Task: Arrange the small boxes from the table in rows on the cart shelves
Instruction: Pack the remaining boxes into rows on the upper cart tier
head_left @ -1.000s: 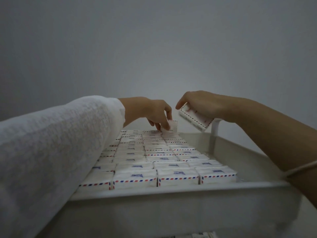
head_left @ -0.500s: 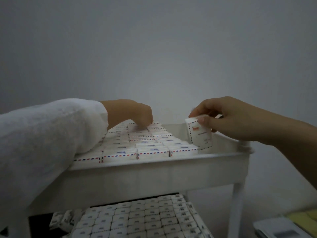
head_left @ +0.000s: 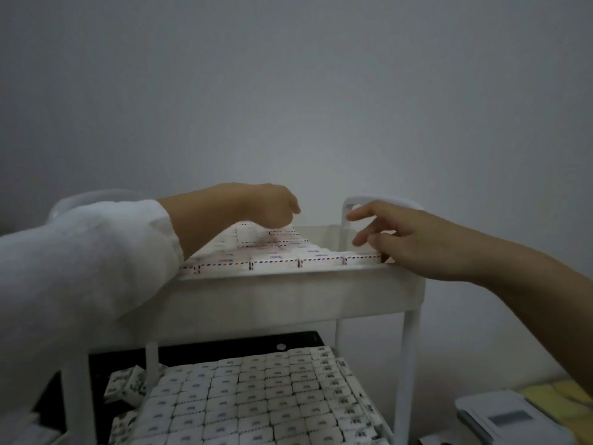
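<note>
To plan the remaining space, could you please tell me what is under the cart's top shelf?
Under the top shelf lie tight rows of small boxes, with several loose boxes tipped at their left. What they rest on is covered, and the sleeve hides the far left.

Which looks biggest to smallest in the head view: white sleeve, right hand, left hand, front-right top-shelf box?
1. white sleeve, though nearness to the camera inflates it.
2. right hand and left hand, too alike to rank.
3. front-right box.
</note>
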Tool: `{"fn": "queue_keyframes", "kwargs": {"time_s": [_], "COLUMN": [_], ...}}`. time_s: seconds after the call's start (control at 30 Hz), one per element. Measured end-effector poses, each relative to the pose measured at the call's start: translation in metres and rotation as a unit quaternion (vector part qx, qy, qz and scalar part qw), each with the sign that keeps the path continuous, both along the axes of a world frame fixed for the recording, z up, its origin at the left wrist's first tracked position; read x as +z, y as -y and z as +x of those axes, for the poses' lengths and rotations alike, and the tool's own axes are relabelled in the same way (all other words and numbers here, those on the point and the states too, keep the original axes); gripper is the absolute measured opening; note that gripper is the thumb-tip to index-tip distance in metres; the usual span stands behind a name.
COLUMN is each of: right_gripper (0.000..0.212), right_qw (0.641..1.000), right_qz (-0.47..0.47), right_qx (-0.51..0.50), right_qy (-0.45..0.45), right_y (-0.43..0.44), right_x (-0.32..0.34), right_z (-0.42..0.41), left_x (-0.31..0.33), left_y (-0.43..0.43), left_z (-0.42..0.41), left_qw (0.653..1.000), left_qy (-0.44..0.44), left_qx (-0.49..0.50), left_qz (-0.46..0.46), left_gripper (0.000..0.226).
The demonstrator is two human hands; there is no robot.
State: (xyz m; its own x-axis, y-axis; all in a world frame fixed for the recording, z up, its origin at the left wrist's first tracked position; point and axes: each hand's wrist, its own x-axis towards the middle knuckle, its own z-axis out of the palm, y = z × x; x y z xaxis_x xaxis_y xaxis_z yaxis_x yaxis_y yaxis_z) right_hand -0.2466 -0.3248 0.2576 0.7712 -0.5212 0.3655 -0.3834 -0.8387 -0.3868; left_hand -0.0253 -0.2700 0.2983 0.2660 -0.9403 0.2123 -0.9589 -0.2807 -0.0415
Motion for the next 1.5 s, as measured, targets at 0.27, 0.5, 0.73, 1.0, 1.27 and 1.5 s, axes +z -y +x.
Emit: {"fn": "queue_keyframes", "kwargs": {"time_s": [0.27, 0.5, 0.73, 1.0, 1.27, 1.5], "right_gripper": [0.034, 0.028, 0.035, 0.037, 0.038, 0.052], "right_qw": [0.941, 0.902, 0.921, 0.951, 0.96, 0.945], "right_qz": [-0.217, -0.141, 0.062, 0.046, -0.147, -0.164], "right_qx": [0.021, 0.258, 0.357, 0.306, 0.22, 0.15], "right_qy": [0.258, 0.315, 0.145, 0.015, -0.092, -0.241], "right_y": [-0.049, -0.154, -0.223, -0.26, -0.267, -0.264], "right_x": [-0.033, -0.122, -0.21, -0.27, -0.275, -0.282], "right_z": [0.016, 0.082, 0.186, 0.307, 0.407, 0.443], "left_x": [-0.028, -0.137, -0.256, -0.342, -0.363, -0.363], "left_y": [-0.106, -0.249, -0.364, -0.438, -0.452, -0.45], "left_z": [-0.039, -0.005, 0.095, 0.169, 0.206, 0.22], "left_qw": [0.945, 0.886, 0.856, 0.828, 0.82, 0.818], "left_qy": [-0.102, -0.208, -0.272, -0.233, -0.261, -0.321], "left_qx": [-0.163, -0.134, 0.184, 0.368, 0.383, 0.395], "left_qz": [-0.264, -0.392, -0.399, -0.353, -0.335, -0.27], "left_gripper": [0.045, 0.035, 0.038, 0.034, 0.037, 0.056]}}
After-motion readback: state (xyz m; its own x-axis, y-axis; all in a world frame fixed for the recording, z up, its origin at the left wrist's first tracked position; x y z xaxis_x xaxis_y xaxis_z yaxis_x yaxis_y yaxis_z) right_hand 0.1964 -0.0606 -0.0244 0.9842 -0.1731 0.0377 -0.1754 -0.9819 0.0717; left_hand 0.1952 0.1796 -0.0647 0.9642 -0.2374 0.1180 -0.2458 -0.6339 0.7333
